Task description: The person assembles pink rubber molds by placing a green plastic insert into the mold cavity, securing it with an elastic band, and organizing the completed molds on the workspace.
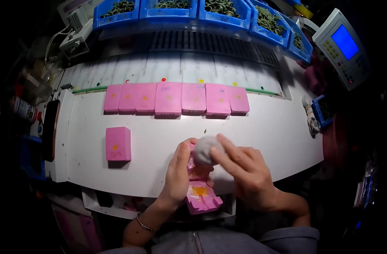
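An opened pink rubber mould (203, 200) is gripped in my left hand (176, 175). One flap folds down toward me, with a yellow-orange stain on its inner face. My right hand (253, 180) pinches a round grey-white cloth ball (207, 150), smeared by motion, over the upper half of the mould. Whether the ball touches the mould I cannot tell. Left of my hands, a single closed pink mould (118, 143) with a yellow spot lies on the white table.
Several pink moulds (168, 98) stand in a row at the back of the white table (151, 131). Blue bins (225, 17) of small green pieces hang beyond. A control panel (343, 46) with a blue screen is at right, a phone (52, 130) at left. An open drawer (117, 205) lies below.
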Motion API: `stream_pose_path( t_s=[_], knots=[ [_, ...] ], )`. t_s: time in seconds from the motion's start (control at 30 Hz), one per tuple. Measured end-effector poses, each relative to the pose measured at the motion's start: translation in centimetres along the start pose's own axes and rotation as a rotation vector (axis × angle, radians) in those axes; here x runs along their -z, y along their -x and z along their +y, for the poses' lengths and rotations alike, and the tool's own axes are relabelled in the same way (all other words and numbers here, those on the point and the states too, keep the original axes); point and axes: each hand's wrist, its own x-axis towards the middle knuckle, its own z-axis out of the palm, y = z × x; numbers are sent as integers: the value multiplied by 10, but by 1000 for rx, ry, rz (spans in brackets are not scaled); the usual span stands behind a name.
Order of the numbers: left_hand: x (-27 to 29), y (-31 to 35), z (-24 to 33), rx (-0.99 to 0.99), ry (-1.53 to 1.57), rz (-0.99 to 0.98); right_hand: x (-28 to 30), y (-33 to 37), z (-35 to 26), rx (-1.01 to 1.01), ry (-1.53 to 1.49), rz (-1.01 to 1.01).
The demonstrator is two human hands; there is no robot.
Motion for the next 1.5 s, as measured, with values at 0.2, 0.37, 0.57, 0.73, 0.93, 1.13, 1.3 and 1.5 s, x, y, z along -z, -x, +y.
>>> stream_pose_path(
  t_s=[0.2,0.37,0.57,0.73,0.93,1.13,1.3,1.5],
  knots=[
    [-1,-13,-7,-127,-104,96,-19,6,-2,127,260,83],
    [-1,-8,-4,-66,49,92,-14,8,-5,91,170,159],
    [4,-18,-20,-225,-133,122,-19,15,-4,210,267,46],
    [4,-14,-16,-384,-188,155,-5,11,1,19,-110,16],
    [8,-18,-12,-710,-229,167,9,3,-2,-31,-329,7],
    [6,-12,-13,-749,-420,61,21,-10,6,-58,-294,-495],
    [11,-14,-15,-757,-494,64,15,-8,12,-70,-494,-486],
    [11,-14,-21,-707,-398,171,11,-3,-2,-104,-412,-391]
  ],
)
